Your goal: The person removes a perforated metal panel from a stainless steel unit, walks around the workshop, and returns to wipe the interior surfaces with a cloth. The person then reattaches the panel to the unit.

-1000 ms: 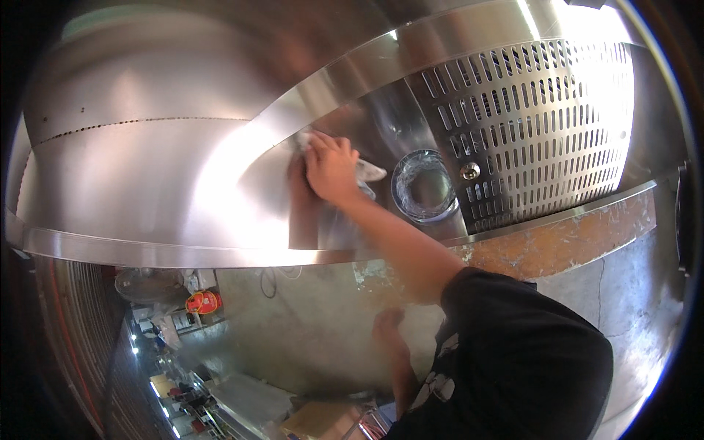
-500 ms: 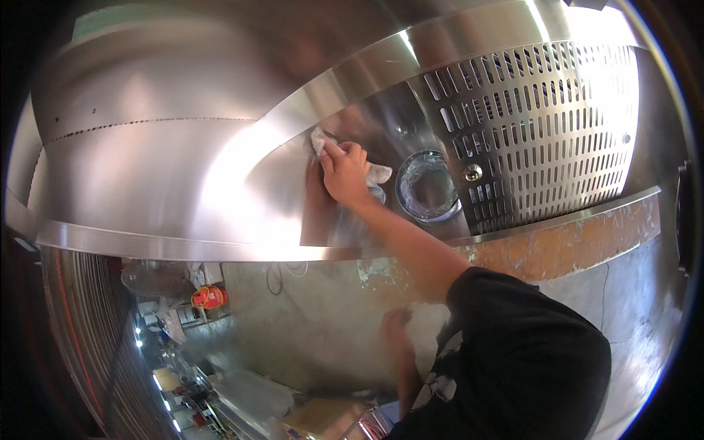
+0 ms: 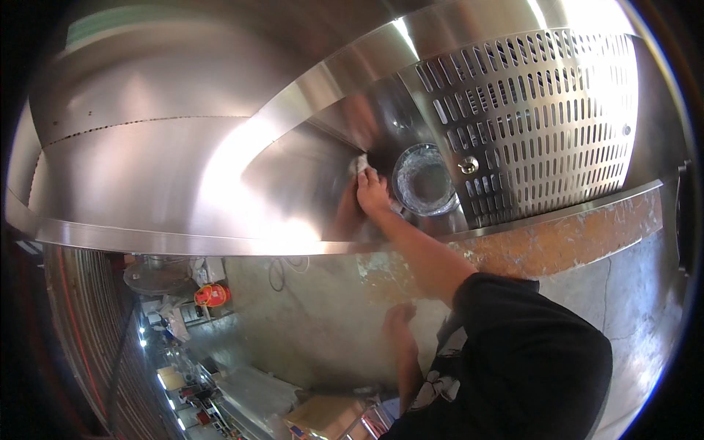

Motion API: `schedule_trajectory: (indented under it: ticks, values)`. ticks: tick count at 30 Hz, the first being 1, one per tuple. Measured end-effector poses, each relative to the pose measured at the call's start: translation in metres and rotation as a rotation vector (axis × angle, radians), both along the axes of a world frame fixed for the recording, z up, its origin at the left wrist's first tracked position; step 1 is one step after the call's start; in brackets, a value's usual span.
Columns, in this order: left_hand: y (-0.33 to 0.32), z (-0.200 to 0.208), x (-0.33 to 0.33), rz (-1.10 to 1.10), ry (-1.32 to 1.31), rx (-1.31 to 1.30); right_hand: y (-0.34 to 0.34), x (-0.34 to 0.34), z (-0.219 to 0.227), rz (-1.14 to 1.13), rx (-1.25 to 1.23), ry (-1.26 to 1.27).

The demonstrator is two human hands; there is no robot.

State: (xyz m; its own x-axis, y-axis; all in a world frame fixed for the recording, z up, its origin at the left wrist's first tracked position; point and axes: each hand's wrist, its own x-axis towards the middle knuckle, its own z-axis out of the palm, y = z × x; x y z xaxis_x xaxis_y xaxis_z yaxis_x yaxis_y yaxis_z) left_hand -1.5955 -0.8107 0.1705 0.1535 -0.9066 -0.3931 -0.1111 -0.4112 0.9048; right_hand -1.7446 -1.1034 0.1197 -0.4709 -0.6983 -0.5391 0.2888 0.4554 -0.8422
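Observation:
My right hand (image 3: 373,193) is closed on a whitish cloth (image 3: 362,163) and presses it to the shiny steel panel (image 3: 293,183). The cloth lies by a seam in the steel, left of a round opening (image 3: 425,180) with a metallic rim and a film-like lining. Most of the cloth is hidden under the fingers. My left hand (image 3: 400,317) hangs low near my body, away from the steel, its fingers loosely curled and somewhat blurred. Nothing shows in it.
A slotted steel panel (image 3: 543,132) with a small round lock (image 3: 468,165) adjoins the opening on the right. Below the steel edge runs a worn brown strip (image 3: 565,231). Farther down are a concrete floor (image 3: 315,323), a red container (image 3: 212,295) and a cardboard box (image 3: 326,416).
My right hand has slid the cloth rightward and down along the steel, closer to the round opening. My left hand stays low in about the same place.

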Motion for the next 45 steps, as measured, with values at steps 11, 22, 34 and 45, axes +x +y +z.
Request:
schedule_trajectory:
  ticks: [11,22,34,45]
  values:
    - [0.013,0.0,0.018,-0.102,-0.064,-0.083,-0.061,0.014,-0.123,-0.122,0.331,-0.679]
    - [0.015,-0.014,0.042,0.002,0.05,0.041,-0.032,-0.007,-0.012,0.155,0.215,0.162]
    - [0.003,-0.006,0.013,-0.106,0.051,0.073,-0.019,-0.008,0.157,-0.178,-0.625,0.346]
    - [0.019,-0.009,-0.019,-0.169,0.013,0.129,0.086,-0.07,0.175,0.09,-0.652,-0.994]
